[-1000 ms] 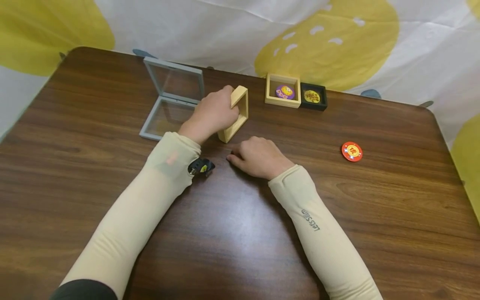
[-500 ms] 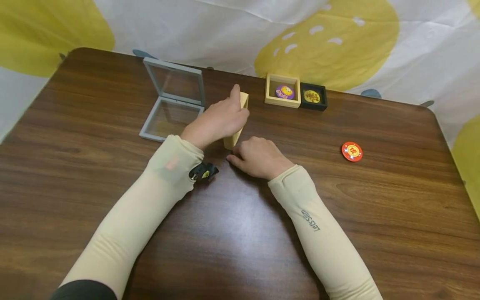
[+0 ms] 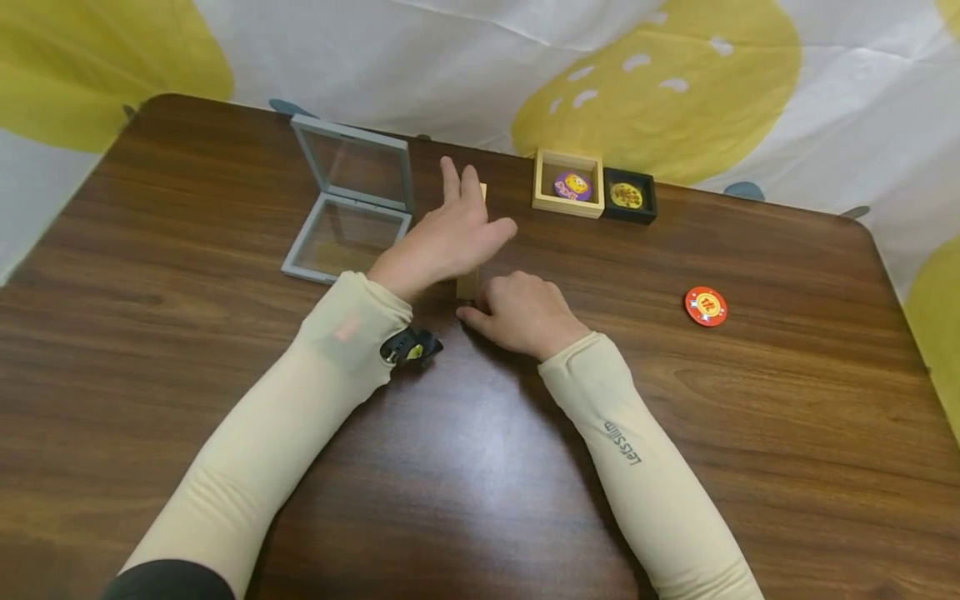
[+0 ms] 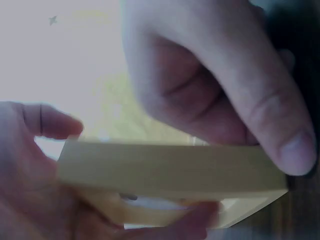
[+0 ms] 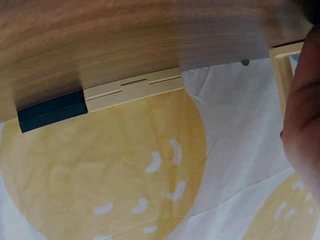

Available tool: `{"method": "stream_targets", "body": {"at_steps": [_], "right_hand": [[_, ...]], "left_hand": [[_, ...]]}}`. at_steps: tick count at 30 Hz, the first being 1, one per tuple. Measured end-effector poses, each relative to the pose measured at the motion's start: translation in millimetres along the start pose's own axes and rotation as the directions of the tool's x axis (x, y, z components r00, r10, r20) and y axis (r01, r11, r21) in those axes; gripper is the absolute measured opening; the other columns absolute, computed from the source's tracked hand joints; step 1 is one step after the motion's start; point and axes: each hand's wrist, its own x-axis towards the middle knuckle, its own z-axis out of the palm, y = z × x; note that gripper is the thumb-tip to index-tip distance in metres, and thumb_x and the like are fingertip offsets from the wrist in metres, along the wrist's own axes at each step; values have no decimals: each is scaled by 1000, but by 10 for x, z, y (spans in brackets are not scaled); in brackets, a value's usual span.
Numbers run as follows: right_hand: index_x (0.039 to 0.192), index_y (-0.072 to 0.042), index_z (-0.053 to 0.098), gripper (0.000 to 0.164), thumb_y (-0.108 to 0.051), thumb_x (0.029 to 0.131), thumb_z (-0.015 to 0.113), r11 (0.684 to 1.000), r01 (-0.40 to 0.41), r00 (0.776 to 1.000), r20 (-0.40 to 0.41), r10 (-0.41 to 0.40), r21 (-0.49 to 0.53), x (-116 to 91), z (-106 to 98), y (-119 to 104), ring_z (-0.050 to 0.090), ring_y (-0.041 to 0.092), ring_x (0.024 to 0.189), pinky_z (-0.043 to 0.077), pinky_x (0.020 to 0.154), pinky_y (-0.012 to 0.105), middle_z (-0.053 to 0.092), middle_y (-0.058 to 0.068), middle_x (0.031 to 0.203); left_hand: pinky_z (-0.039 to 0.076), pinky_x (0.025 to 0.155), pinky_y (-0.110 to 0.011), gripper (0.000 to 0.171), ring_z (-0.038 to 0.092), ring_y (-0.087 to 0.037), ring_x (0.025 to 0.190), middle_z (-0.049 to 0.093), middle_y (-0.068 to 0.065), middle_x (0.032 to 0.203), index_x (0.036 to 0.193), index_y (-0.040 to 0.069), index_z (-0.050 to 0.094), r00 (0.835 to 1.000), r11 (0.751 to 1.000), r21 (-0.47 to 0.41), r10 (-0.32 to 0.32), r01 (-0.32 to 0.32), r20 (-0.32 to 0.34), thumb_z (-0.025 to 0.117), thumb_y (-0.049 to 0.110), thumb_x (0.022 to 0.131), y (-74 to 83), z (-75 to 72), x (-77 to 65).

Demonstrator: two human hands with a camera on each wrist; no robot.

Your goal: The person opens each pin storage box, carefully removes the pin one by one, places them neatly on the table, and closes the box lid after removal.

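Note:
A pale wooden box frame (image 3: 468,283) stands on edge in the middle of the table, largely covered by my left hand (image 3: 453,237) in the head view. That hand straddles the frame, with two fingers raised and the thumb stretched to the right. The left wrist view shows the frame (image 4: 172,167) between its thumb and a blurred finger. My right hand (image 3: 528,315) rests on the table with loosely curled fingers; its thumb tip overlaps the near corner of the frame in the left wrist view. In the right wrist view, part of the frame (image 5: 282,75) shows beside the right hand (image 5: 305,115).
A grey hinged display frame (image 3: 309,237) with clear panes stands open to the left. At the back, a wooden box (image 3: 547,202) holds a purple round piece, beside a black box (image 3: 637,215) with a gold disc. A red chip (image 3: 706,307) lies to the right.
My left hand has drawn the wooden frame nearer the right hand and turned it, so its narrow side shows. Its index and middle fingers have lifted. The right hand has stayed in place.

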Motion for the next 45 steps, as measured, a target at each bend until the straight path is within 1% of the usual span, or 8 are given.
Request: {"method": "stream_targets", "body": {"at_steps": [3, 8, 12, 18, 28, 35, 40, 45], "right_hand": [[71, -18, 70, 40, -49, 91, 54, 999, -37, 999, 8, 37, 13, 8, -8, 1, 64, 26, 69, 52, 63, 51, 68, 4, 71], [72, -20, 70, 38, -49, 90, 55, 997, -68, 998, 14, 68, 19, 15, -18, 1, 63, 26, 69, 51, 61, 50, 67, 4, 72], [67, -18, 65, 40, -49, 90, 55, 998, -68, 998, 7, 68, 10, 11, -14, 0, 63, 27, 68, 51, 60, 50, 65, 6, 70], [61, -17, 62, 43, -49, 90, 55, 998, -56, 998, -7, 56, 0, 4, -4, -5, 61, 25, 63, 51, 58, 49, 62, 5, 66], [71, -17, 56, 23, -34, 86, 55, 996, -66, 994, 85, 61, 58, -36, -115, 76, 60, 24, 71, 52, 65, 49, 63, 5, 74], [92, -11, 63, 23, -19, 93, 42, 980, -120, 993, 26, 117, 162, -94, -265, 153, 59, 26, 77, 48, 68, 45, 65, 9, 83], [103, -8, 62, 26, -21, 98, 41, 873, -139, 962, -146, 231, 468, -106, -363, 209, 54, 24, 75, 43, 67, 36, 61, 9, 85], [97, -1, 59, 24, -16, 95, 40, 620, -74, 960, -112, 256, 781, -85, -375, 184, 53, 19, 67, 48, 62, 33, 54, 6, 74]], "left_hand": [[43, 71, -32, 94, 50, -32, 110, -46, -6, 146, 142, 11, -31, 997, 998, -53, 42, -38, 72, 45, 27, 89, -17, -41, -22], [29, 110, -36, 102, -5, -23, 145, -49, -8, 144, 140, 11, -36, 969, 987, -35, 160, -156, 190, 49, 16, 84, -80, -127, -47], [14, 120, -41, 107, -21, -24, 144, -41, -12, 149, 140, 8, -35, 937, 971, 4, 228, -237, 264, 53, 14, 81, -109, -161, -58], [31, 113, -42, 116, 23, -32, 137, -19, -24, 155, 140, 9, -34, 936, 971, 86, 190, -224, 295, 62, 12, 77, -137, -179, -79], [44, 97, -44, 108, 46, -28, 109, 38, -17, 127, 142, 2, 11, 946, 919, 233, 288, -317, 150, 80, 40, 69, -167, -164, -68], [51, 79, -46, 105, 56, -24, 91, 51, -5, 105, 136, 6, 28, 957, 885, 376, 288, -274, 20, 80, 57, 60, -150, -122, -20], [53, 75, -46, 98, 58, -24, 84, 53, -6, 98, 126, 3, 35, 951, 863, 425, 308, -273, -13, 78, 60, 59, -125, -75, -13], [53, 69, -45, 88, 59, -23, 78, 56, -3, 91, 113, 8, 41, 942, 837, 463, 335, -292, -11, 77, 64, 56, -78, 2, -43]]}}
